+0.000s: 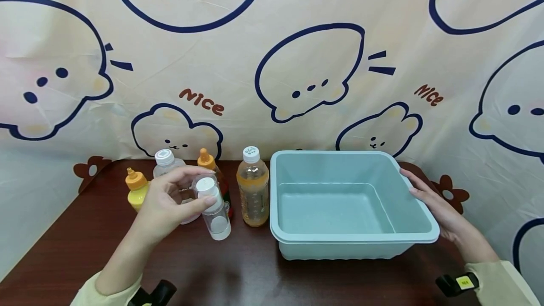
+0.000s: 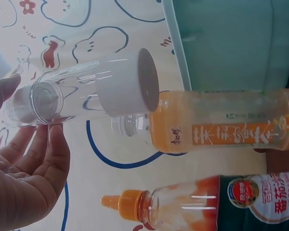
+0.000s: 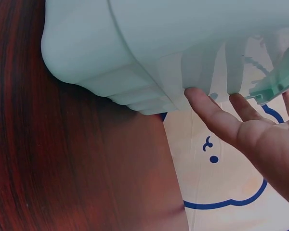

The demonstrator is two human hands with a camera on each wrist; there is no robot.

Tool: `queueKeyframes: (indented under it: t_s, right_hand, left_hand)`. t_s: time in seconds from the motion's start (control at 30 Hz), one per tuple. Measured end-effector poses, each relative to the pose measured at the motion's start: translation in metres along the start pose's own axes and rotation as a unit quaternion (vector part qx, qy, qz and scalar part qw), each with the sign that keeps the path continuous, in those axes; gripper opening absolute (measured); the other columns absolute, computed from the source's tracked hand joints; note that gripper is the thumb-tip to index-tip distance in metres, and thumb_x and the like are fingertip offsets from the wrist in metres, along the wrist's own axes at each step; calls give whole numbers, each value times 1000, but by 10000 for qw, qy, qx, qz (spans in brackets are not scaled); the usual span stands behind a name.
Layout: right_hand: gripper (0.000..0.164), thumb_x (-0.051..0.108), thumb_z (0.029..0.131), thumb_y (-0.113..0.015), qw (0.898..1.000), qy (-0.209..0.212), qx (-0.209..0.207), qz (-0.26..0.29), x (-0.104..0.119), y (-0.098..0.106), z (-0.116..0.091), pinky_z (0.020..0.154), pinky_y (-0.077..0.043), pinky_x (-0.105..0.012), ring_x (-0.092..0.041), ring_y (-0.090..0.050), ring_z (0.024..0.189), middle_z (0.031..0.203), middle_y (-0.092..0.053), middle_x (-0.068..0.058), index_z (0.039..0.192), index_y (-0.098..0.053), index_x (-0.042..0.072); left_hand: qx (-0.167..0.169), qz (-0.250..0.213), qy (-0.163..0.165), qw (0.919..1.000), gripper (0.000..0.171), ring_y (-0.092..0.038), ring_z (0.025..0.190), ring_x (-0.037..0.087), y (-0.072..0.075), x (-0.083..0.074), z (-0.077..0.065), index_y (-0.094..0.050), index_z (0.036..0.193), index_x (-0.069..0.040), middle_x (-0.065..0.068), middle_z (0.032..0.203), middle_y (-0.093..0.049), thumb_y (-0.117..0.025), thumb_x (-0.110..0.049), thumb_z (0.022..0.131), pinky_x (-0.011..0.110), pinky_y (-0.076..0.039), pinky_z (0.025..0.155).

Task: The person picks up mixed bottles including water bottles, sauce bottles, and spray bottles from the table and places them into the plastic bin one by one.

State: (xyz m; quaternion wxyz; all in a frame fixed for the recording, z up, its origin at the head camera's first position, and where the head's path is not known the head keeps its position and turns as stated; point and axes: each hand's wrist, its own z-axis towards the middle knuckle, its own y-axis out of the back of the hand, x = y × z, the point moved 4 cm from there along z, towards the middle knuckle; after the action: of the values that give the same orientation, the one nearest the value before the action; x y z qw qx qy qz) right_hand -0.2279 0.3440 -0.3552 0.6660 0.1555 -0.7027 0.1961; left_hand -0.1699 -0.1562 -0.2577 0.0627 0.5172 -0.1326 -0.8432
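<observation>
In the lower left of the head view, the left hand [image 1: 169,206] held a slim clear plastic bottle [image 1: 218,225], thumb and fingers bent in a narrow grip around its capped upper end; the white cap [image 1: 207,187] showed between them. The bottle stood slightly tilted, left of the frame's centre; whether its base met the table [image 1: 238,280] I could not tell.

At the right of the frame, the right hand [image 1: 434,208] lay against the right side of the pale blue-green plastic tub [image 1: 359,238], its fingers extended and apart, fingertips touching the outer wall in the right wrist view.

Between the held bottle and the tub stood an orange-labelled drink bottle [image 1: 254,202] with a white cap. Behind the left hand, partly hidden, were a ketchup squeeze bottle [image 1: 207,160] with an orange nozzle, a clear white-capped bottle [image 1: 165,157] and, farthest left, a yellow squeeze bottle [image 1: 137,196].
</observation>
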Motion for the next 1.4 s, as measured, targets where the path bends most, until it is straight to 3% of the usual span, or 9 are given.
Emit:
queueKeyframes:
  t_s: [0.23, 0.47, 0.7, 0.97, 1.4]
  right_hand:
    - [49, 16, 101, -24, 10000, -9, -29, 34, 0, 0, -1, 75, -46, -56, -19, -60, 102, 125, -47, 12, 144, -12, 35]
    - [48, 15, 101, -25, 9999, -38, 16, 96, 1, 1, -1, 74, -45, -58, -21, -60, 102, 124, -47, 11, 143, -15, 35]
    - [49, 15, 101, -25, 10000, -12, -7, -43, 1, 1, -2, 73, -44, -59, -20, -60, 103, 125, -44, 13, 144, -14, 34]
    - [51, 16, 101, -26, 9997, -2, -73, -227, 2, 2, -2, 73, -43, -61, -19, -59, 103, 128, -37, 13, 145, -9, 35]
    - [51, 17, 101, -27, 9989, -58, -113, -449, 1, 1, -1, 73, -43, -61, -19, -59, 102, 128, -32, 11, 145, -10, 37]
  left_hand:
    - [78, -94, -149, 9998, 33, -58, 74, 16, -6, -3, 3, -60, 104, 1, -2, 92, -66, -71, 4, 73, 26, -53, 63]
    - [160, -409, -342, 9984, 35, -58, 74, 13, -12, -6, 5, -62, 104, -9, -3, 93, -67, -69, 6, 73, 24, -51, 61]
    - [164, -402, -342, 9985, 32, -58, 75, 15, -15, -10, 8, -61, 104, -5, -2, 94, -67, -69, 5, 74, 24, -52, 63]
    - [331, -753, -525, 9952, 31, -59, 76, 15, -21, -14, 10, -61, 104, -4, 0, 94, -67, -67, 6, 75, 25, -53, 64]
    - [365, -869, -480, 9944, 30, -59, 78, 19, -31, -19, 17, -61, 104, -5, 1, 96, -65, -67, 2, 76, 28, -53, 68]
